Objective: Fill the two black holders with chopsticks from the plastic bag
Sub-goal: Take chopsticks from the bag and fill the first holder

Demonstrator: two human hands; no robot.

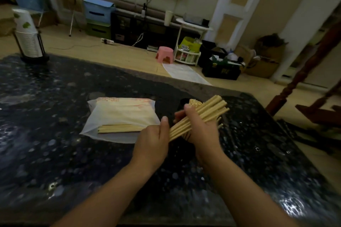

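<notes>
Desk (55,97), dark and speckled, carries everything here. On it lies the plastic bag (121,116), flat, its open side toward me, with a few chopsticks (118,128) still inside near the mouth. Just right of the bag I hold a bundle (203,114) of chopsticks, tilted, the far ends pointing up and right. My right hand (201,131) has its grip closed around the middle of the bundle, thumb on top. My left hand (153,140) grips the near ends, thumb up beside them. Behind the bundle stands one black holder (181,104), already packed with chopstick ends. The second holder I cannot see clearly behind my hands.
</notes>
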